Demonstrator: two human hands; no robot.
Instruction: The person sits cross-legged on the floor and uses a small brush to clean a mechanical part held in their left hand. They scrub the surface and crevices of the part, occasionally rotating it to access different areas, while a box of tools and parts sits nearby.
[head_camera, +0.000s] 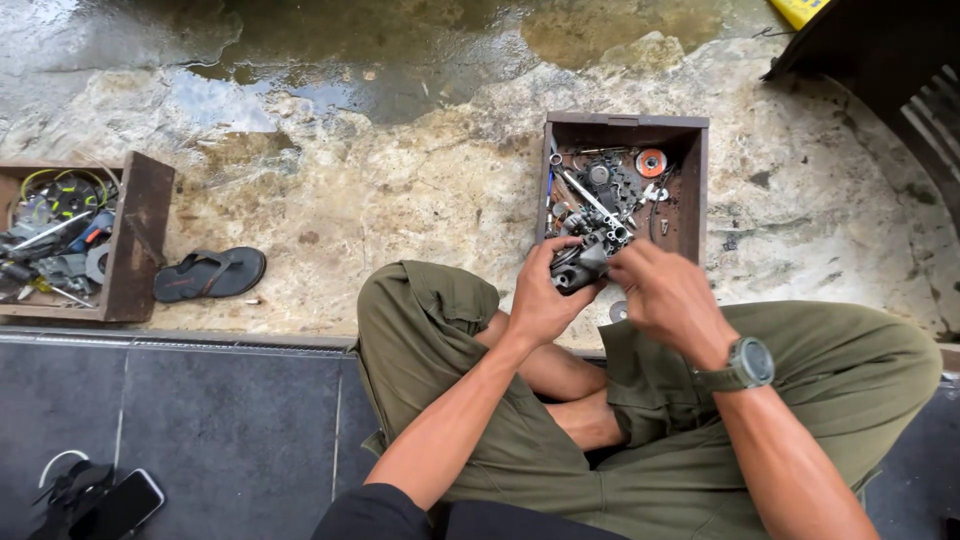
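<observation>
My left hand (545, 300) grips a dark metal engine part (580, 266) from below, just above my knees. On the part's right side rests my right hand (665, 292), fingers curled onto it; a watch (748, 364) sits on that wrist. Both hands hover at the near edge of a brown wooden box (692, 190) that holds several metal parts, a wrench and a small orange-red ring. I sit cross-legged in olive trousers (430, 330).
A second wooden box (140, 235) with tools and wires stands at the left, and a dark sandal (210, 273) lies beside it. The wet concrete ground (380, 90) has puddles. A phone (125, 505) lies on the dark tiled step at lower left.
</observation>
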